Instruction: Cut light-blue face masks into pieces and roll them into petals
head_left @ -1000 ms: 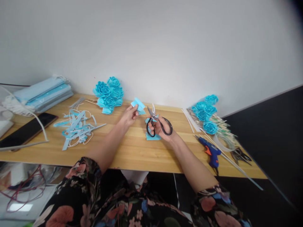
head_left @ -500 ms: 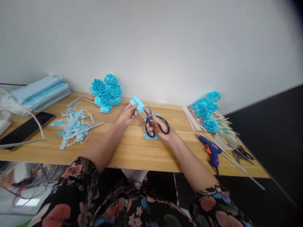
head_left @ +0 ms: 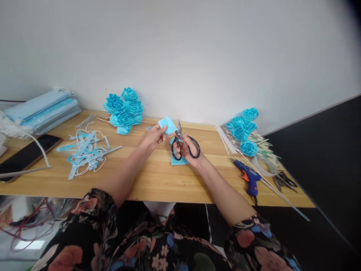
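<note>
My left hand (head_left: 154, 136) pinches a small folded light-blue piece of material (head_left: 167, 124) above the wooden table (head_left: 146, 177). My right hand (head_left: 189, 152) grips black-handled scissors (head_left: 182, 145), fingers through the loops, blades pointing up and meeting the right edge of the blue piece. Another flat blue piece (head_left: 177, 160) lies on the table under my right hand.
A cluster of blue fabric roses (head_left: 124, 110) lies at the back; more roses on sticks (head_left: 244, 131) lie right. A blue glue gun (head_left: 248, 177), a second pair of scissors (head_left: 283, 180), cut scraps (head_left: 84, 152), a phone (head_left: 26, 156) and stacked face masks (head_left: 42, 109) also sit here.
My right hand brought the scissors left to the blue piece, and the blades closed from apart to nearly together on its edge. The left hand shifted slightly right.
</note>
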`<state>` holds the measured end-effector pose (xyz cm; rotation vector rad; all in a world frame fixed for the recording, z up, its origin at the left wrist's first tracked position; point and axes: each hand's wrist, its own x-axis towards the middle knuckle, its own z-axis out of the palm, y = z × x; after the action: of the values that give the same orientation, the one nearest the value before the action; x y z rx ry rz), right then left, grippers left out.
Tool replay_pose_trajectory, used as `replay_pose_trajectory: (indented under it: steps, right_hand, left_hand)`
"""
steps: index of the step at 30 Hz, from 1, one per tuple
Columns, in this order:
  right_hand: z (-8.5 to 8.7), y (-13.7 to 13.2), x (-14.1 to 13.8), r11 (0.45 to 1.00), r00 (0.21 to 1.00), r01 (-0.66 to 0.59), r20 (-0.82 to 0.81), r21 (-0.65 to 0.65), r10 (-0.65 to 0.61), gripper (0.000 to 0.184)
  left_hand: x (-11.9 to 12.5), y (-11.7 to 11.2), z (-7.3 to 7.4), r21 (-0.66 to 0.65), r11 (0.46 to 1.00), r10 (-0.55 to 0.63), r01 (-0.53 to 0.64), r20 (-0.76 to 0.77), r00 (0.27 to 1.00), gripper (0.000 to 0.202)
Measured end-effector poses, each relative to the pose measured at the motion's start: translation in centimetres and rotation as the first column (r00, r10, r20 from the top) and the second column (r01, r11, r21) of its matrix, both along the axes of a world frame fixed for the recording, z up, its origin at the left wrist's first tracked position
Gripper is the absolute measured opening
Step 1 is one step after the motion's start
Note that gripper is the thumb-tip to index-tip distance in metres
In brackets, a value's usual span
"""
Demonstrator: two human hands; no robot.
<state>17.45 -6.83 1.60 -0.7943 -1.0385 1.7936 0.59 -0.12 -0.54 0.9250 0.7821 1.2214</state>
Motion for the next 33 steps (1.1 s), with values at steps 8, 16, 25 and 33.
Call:
replay_pose_trajectory:
  steps: [8, 16, 25, 33]
  right_hand:
    - [0.0, 0.1, -0.2, 0.998, 0.998, 0.029, -0.06, -0.064, -0.033, 0.048]
    - [-0.3, 0.3, -0.1, 0.998, 0.997, 0.017, -0.081, -0.056, -0.021, 0.053]
    - [-0.4, 0.3, -0.1, 0.999, 0.997, 0.013, -0.08, -0.046, -0.017, 0.053]
    - [-0.3, 0.2, -0.2, 1.0, 0.998, 0.015, -0.061, -0.019, -0.016, 0.052]
  left_hand:
    - [0.0, -0.1, 0.2, -0.075, 0.995, -0.063, 0.066, 0.046, 0.997, 0.031]
    - [-0.3, -0.2, 0.9, -0.101, 0.987, -0.124, 0.128, 0.048, 0.991, 0.041]
    - [-0.4, -0.1, 0.7, -0.087, 0.989, -0.117, 0.119, 0.028, 0.993, 0.036]
    - [-0.3, 0.1, 0.6, -0.097, 0.991, -0.091, 0.092, 0.018, 0.996, 0.034]
